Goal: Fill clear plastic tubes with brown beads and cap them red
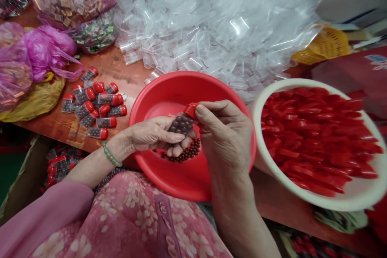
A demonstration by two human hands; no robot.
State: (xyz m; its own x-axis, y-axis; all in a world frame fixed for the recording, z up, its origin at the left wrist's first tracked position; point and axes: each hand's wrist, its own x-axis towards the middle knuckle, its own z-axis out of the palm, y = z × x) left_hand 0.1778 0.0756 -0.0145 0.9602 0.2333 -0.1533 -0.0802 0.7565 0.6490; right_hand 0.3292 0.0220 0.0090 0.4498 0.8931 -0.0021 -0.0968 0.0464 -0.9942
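Observation:
My left hand (160,133) is closed round a small clear plastic container (180,125) filled with dark brown beads. Thumb and fingers of my right hand (225,129) pinch a red cap (191,110) at the container's upper end; whether it is fully seated I cannot tell. Both hands are over a red basin (193,185), where loose brown beads (192,151) lie beneath my left fingers. To the left, several capped containers (102,107) of the same kind lie in a loose pile on the wooden table (57,129).
Behind the basin rises a large heap of clear plastic containers (211,28). A white tub (302,199) of red caps (314,141) stands at right, near a yellow basket (328,44). Pink bags (45,48) crowd the left back. Below, a cardboard box (21,177) holds capped containers.

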